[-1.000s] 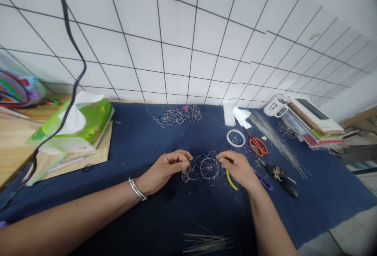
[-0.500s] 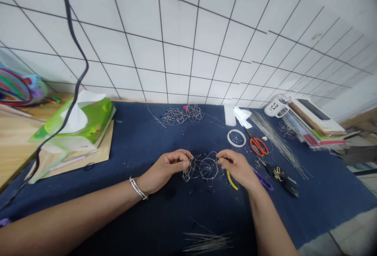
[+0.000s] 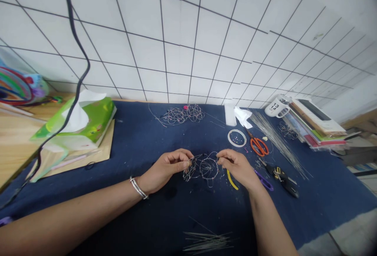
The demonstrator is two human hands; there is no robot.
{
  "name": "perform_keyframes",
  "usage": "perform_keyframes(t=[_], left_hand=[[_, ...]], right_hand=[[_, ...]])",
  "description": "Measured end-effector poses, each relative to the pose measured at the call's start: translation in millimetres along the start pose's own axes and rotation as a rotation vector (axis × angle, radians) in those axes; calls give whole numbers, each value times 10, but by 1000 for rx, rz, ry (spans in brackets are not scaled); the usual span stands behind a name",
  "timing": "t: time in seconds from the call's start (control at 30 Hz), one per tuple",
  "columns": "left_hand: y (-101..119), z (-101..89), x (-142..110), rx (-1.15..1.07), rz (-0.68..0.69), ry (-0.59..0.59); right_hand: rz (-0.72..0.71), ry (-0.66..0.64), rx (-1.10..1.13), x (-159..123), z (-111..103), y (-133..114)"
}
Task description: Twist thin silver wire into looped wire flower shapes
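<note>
Both hands meet over a dark blue cloth (image 3: 141, 138). My left hand (image 3: 165, 169), a silver bangle on its wrist, pinches the left side of a small piece of looped thin wire (image 3: 202, 167). My right hand (image 3: 237, 167) pinches the right side of the same wire piece. The wire piece hangs just above the cloth between the two hands. A yellow-handled tool (image 3: 231, 180) lies under my right hand.
A heap of tangled wire pieces (image 3: 181, 114) lies further back. Right of my hands are a tape roll (image 3: 236, 138), orange scissors (image 3: 258, 146), black pliers (image 3: 281, 177), straight wire lengths (image 3: 277, 140), a white mug (image 3: 277, 107) and stacked books (image 3: 315, 124). A green tissue pack (image 3: 79, 124) sits left. Cut wires (image 3: 206, 240) lie near me.
</note>
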State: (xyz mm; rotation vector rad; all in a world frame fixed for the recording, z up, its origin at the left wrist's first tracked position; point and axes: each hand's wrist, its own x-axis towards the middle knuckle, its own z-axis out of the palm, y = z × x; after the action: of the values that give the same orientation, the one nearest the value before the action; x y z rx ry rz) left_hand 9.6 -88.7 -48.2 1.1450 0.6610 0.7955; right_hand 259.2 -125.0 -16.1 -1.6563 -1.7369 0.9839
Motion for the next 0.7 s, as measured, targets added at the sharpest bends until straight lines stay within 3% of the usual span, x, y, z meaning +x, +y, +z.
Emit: perform_keyframes(t=[0.47,0.7], left_hand=[[20,23,-4,3,-21,11],[-6,20,-5,-6,-36,37]], right_hand=[[18,49,18,-19,-32,-40],[-1,144,21,-41,-84,-54]])
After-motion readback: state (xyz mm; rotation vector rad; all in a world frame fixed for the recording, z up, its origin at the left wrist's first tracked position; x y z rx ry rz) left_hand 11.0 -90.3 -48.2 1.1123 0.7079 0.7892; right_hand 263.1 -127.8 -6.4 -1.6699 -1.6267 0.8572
